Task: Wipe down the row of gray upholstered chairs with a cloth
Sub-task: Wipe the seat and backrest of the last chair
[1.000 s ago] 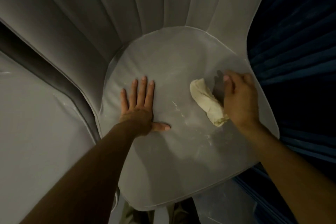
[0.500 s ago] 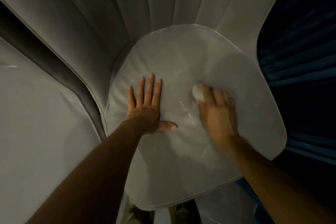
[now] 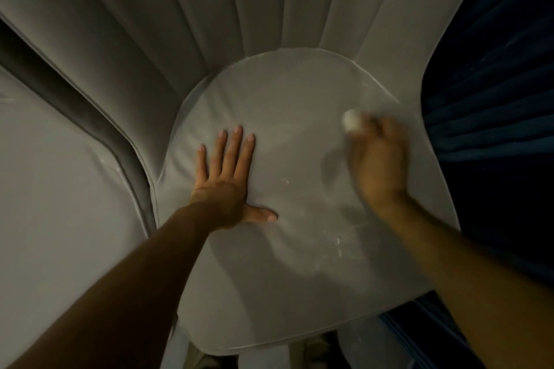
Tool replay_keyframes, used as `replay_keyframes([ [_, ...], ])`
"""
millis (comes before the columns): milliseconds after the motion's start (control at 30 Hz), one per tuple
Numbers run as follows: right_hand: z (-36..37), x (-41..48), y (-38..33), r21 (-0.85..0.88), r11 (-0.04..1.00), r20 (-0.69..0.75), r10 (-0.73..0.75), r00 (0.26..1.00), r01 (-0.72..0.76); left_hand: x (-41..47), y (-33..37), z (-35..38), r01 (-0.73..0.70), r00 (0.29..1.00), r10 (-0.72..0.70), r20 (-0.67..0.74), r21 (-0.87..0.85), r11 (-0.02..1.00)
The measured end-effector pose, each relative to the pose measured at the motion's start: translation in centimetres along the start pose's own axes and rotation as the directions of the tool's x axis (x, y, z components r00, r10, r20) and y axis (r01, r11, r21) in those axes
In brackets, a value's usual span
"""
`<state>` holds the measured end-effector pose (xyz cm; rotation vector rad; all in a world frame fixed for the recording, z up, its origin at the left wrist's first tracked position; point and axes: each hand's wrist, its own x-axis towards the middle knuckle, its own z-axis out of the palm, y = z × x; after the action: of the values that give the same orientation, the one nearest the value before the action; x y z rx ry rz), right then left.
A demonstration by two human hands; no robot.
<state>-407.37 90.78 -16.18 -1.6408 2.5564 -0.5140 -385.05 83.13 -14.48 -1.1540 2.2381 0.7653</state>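
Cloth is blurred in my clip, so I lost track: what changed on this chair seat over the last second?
The right hand closed over the rolled cloth, swept it toward the middle of the seat cushion, then back out to the right edge, nearer the backrest. Only one end of the cloth shows now. The left hand stayed pressed flat, fingers spread.

A: How is the scene lit?
B: Dimly. The seat cushion (image 3: 287,117) is shown as the palest area, while the blue chair (image 3: 494,99) at the right is lost almost to black.
A: And shadows?
B: Soft ones are cast on the cushion beside and below both forearms. No glare is seen.
A: Sharpness?
B: The left hand (image 3: 223,180) is rendered crisply. The right hand (image 3: 379,165) and the cloth (image 3: 351,120) are smeared by motion blur, so finger outlines cannot be made out. Lines are bowed at the edges by the wide lens.
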Motion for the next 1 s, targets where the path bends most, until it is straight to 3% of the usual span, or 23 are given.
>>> replay_keyframes([
  [100, 0.9, -4.5, -2.8, 0.046, 0.958, 0.007, -0.283, 0.959, 0.283, -0.1, 0.5, 0.0, 0.028, 0.999, -0.029, -0.045, -0.024, 0.999],
  [200, -0.6, -3.8, -2.7, 0.104, 0.926, 0.023, -0.367, 0.93, 0.363, 0.4, 2.3, -0.6, 0.02, 0.998, -0.022, -0.057, -0.036, 0.999],
  [300, -2.5, 0.4, 0.9, -0.018, 0.963, -0.087, -0.269, 0.959, 0.268, 1.3, 3.4, -0.9, 0.027, 0.995, -0.036, -0.097, -0.096, 0.995],
  [433, -3.2, 3.6, 6.4, -0.057, 0.996, -0.084, -0.075, 0.994, 0.071, 1.7, 3.7, -0.4, 0.073, 0.993, -0.082, -0.086, -0.094, 0.993],
  [533, -0.4, 2.0, 4.2, -0.001, 0.995, -0.095, -0.102, 0.99, 0.103, 1.9, 3.8, -0.2, 0.083, 0.993, -0.089, -0.071, -0.079, 0.993],
  [600, 0.8, 0.4, 1.0, 0.081, 0.97, -0.089, -0.224, 0.971, 0.231, 1.9, 3.9, -0.3, 0.095, 0.993, -0.1, -0.065, -0.077, 0.992],
  [733, -0.5, 0.8, 0.1, 0.177, 0.936, -0.014, -0.307, 0.952, 0.305, 1.8, 4.0, -0.7, 0.108, 0.994, -0.11, -0.025, -0.077, 0.991],
  [833, -1.7, 4.5, 3.1, -0.005, 0.975, -0.018, -0.221, 0.975, 0.221, 1.9, 4.0, -0.7, 0.115, 0.993, -0.118, -0.027, -0.086, 0.99],
  [900, -1.9, 5.9, 5.2, -0.125, 0.979, 0.072, -0.154, 0.985, 0.162, 2.0, 4.0, -0.8, 0.115, 0.993, -0.117, -0.021, -0.099, 0.988],
  [1000, -2.4, 3.4, 6.9, -0.161, 0.982, 0.071, -0.085, 0.994, 0.096, 2.0, 3.8, -0.8, 0.108, 0.994, -0.109, 0.0, -0.117, 0.987],
])
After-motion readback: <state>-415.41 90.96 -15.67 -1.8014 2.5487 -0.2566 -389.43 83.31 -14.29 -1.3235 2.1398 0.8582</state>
